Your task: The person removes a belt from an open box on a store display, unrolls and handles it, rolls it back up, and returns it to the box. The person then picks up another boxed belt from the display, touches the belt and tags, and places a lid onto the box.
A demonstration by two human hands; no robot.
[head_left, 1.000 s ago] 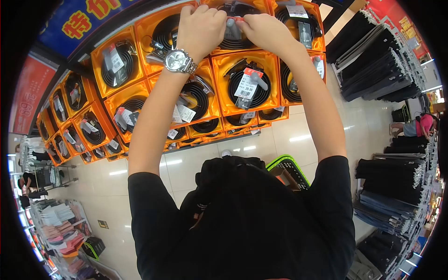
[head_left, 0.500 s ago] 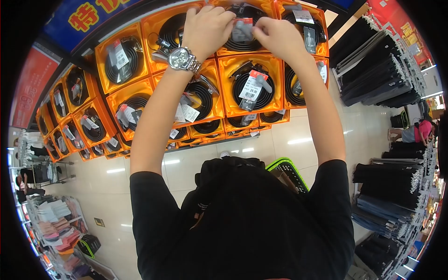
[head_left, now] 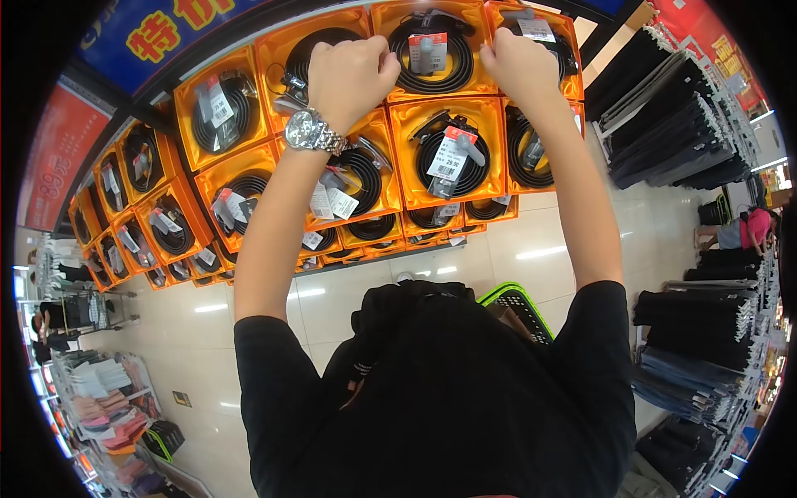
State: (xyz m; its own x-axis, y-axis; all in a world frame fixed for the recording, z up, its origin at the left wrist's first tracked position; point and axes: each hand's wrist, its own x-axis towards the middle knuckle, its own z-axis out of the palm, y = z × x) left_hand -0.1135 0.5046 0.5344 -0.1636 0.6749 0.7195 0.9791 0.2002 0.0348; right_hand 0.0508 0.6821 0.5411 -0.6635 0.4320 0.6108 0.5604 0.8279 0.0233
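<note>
Orange lining (head_left: pixel 471 81) cradles the coiled belt (head_left: pixel 436 84) at 12 o'clock, probably keeping its coil tidy, tag (head_left: pixel 417 63) facing out; your left hand (head_left: pixel 353 79) at 11 and right hand (head_left: pixel 525 70) at 1 flank it, fingers curled in; whether either grips anything, I cannot tell.

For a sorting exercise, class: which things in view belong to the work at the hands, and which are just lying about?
Likely in the work:
- left hand
- right hand
- belt between them
- its tag
- its box

Apparently just about:
- basket
- hanging trousers
- folded clothes
- sign
</note>
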